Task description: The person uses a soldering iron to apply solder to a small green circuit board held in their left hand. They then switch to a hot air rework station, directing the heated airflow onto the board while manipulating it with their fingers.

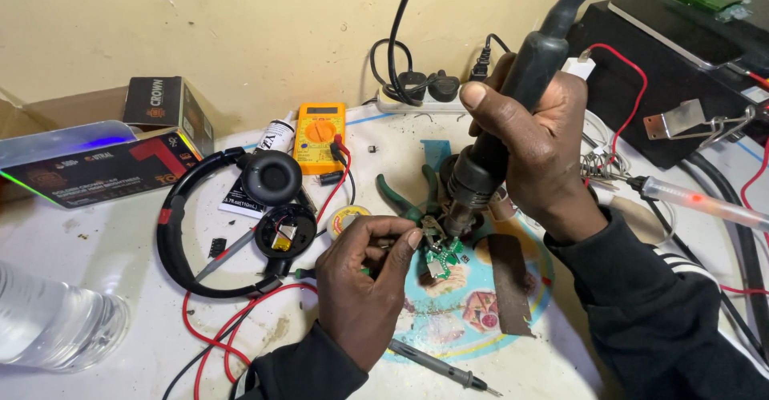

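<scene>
My right hand [537, 140] grips a black hot-air tool [497, 136] with its nozzle pointing down at a small green circuit board [443, 260]. My left hand [364, 284] pinches something thin, perhaps tweezers, right at the board's left edge; what it holds is mostly hidden by the fingers. The board lies on a round colourful mat [473, 304] on the white table [120, 240].
Black headphones [240, 224] with one earcup opened lie left of my hands. Behind them are a yellow multimeter [320, 136], green-handled pliers [400, 200], a solder reel [346, 218] and a power strip [416, 96]. A probe [440, 365] lies near the front. A clear bottle [56, 324] sits at left, boxes [104, 164] behind.
</scene>
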